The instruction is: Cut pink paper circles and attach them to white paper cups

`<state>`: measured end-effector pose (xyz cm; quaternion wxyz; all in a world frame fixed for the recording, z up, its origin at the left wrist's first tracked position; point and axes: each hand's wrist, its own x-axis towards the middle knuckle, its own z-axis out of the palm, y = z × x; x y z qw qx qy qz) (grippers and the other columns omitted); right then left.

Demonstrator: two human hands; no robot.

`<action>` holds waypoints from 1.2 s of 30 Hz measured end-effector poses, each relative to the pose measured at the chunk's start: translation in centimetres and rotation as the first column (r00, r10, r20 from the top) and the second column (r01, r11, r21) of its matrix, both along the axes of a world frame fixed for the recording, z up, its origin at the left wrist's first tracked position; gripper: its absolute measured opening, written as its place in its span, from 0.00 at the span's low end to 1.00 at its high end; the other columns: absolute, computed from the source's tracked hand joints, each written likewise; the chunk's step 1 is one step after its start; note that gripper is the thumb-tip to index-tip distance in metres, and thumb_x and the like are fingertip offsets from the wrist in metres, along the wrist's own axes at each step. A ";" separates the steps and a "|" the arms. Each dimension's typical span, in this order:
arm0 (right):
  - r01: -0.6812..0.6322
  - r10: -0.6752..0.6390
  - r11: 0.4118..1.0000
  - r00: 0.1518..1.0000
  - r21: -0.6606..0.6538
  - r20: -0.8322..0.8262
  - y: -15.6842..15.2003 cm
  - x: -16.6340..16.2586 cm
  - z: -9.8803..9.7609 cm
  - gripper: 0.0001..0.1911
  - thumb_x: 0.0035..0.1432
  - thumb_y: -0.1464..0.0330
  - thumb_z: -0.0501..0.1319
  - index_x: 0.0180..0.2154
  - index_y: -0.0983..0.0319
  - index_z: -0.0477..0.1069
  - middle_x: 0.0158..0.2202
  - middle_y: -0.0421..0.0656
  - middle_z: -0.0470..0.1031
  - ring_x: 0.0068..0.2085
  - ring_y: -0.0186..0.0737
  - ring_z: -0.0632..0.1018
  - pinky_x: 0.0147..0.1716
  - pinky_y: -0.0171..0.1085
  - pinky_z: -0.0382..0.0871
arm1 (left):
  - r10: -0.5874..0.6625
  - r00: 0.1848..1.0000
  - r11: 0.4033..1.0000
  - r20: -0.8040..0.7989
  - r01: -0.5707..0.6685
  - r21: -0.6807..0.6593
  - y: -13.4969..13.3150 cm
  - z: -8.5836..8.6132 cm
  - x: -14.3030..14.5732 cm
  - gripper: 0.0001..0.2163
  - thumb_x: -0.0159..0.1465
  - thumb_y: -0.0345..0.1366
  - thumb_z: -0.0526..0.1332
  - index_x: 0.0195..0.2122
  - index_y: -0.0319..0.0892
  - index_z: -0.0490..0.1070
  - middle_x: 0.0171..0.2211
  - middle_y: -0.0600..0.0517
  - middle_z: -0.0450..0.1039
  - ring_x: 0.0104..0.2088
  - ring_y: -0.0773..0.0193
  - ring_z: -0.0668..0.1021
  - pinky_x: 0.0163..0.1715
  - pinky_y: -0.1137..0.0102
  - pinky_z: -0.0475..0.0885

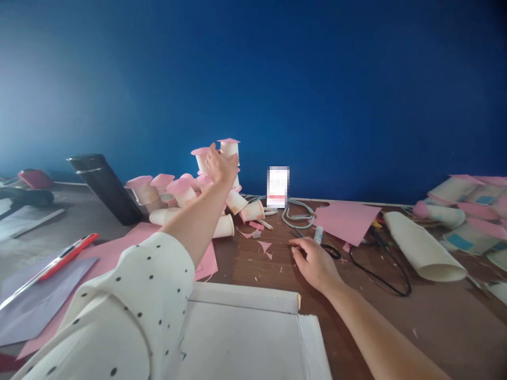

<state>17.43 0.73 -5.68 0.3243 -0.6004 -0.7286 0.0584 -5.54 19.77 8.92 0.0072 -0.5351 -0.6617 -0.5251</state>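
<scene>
A: The left hand (pixel 219 164) is stretched far out and closes its fingers on a pink-topped paper cup (pixel 201 158), high on the cup pile (pixel 186 198) at the back of the table (pixel 435 316).

B: I think the pile may fall if the forearm pushes it. The right hand (pixel 315 262) rests loosely on the table, holding nothing, beside the scissors (pixel 330 249).

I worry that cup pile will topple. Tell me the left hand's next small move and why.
Probably ease the left hand straight back off the top cup, slowly. The fingers are against the pink-lidded cups high on the pile, which looks loosely stacked, with several cups lying on their sides at its base. A sideways pull could knock them. The right hand rests flat on the table.
</scene>
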 end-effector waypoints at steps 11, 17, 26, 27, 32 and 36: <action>-0.004 0.004 1.000 1.000 -0.005 0.001 0.2 0.0 -0.1 0.10 0.59 0.70 0.54 0.40 0.60 0.73 0.39 0.43 0.75 0.39 0.39 0.76 0.40 0.37 0.68 | 0.134 0.991 0.989 0.015 -0.135 0.059 0.5 -1.6 1.3 0.33 0.56 0.37 0.62 0.61 0.41 0.49 0.57 0.42 0.63 0.61 0.53 0.61 0.60 0.57 0.53; -0.002 0.002 1.000 1.000 -0.004 0.008 0.2 -0.1 0.1 0.10 0.59 0.70 0.54 0.40 0.60 0.73 0.38 0.43 0.75 0.39 0.39 0.75 0.41 0.37 0.67 | 0.162 0.987 0.987 0.021 -0.162 0.014 0.6 -1.4 1.6 0.33 0.57 0.38 0.62 0.61 0.41 0.49 0.56 0.41 0.64 0.60 0.51 0.63 0.58 0.55 0.55; -0.002 0.002 1.000 1.000 -0.016 0.004 0.3 -0.1 0.0 0.10 0.59 0.70 0.54 0.40 0.59 0.73 0.39 0.43 0.75 0.40 0.40 0.75 0.41 0.38 0.67 | 0.199 0.980 0.979 0.003 -0.199 -0.034 0.3 -1.5 1.6 0.33 0.57 0.41 0.62 0.61 0.41 0.50 0.57 0.39 0.63 0.60 0.49 0.63 0.57 0.52 0.57; -0.002 0.002 1.000 1.000 -0.017 0.004 0.3 -0.1 0.0 0.10 0.59 0.70 0.54 0.40 0.59 0.73 0.39 0.43 0.75 0.40 0.40 0.75 0.41 0.38 0.67 | 0.201 0.980 0.979 0.002 -0.201 -0.035 0.3 -1.5 1.5 0.33 0.57 0.42 0.62 0.61 0.41 0.49 0.57 0.39 0.63 0.60 0.48 0.63 0.57 0.51 0.57; -0.004 0.004 1.000 1.000 -0.012 0.007 0.3 -0.1 0.0 0.10 0.59 0.70 0.54 0.40 0.60 0.72 0.39 0.43 0.75 0.40 0.40 0.75 0.41 0.37 0.67 | 0.201 0.980 0.978 -0.005 -0.201 -0.047 -0.1 -1.4 1.4 0.33 0.57 0.42 0.62 0.60 0.42 0.49 0.57 0.38 0.62 0.62 0.47 0.60 0.56 0.50 0.58; 0.003 -0.003 1.000 1.000 -0.019 0.013 0.2 0.0 0.1 0.10 0.59 0.70 0.54 0.40 0.59 0.73 0.39 0.42 0.75 0.40 0.39 0.75 0.40 0.37 0.67 | 0.215 0.977 0.976 0.018 -0.214 -0.027 0.2 -1.5 1.2 0.34 0.55 0.43 0.64 0.60 0.43 0.50 0.58 0.39 0.61 0.62 0.47 0.59 0.58 0.51 0.56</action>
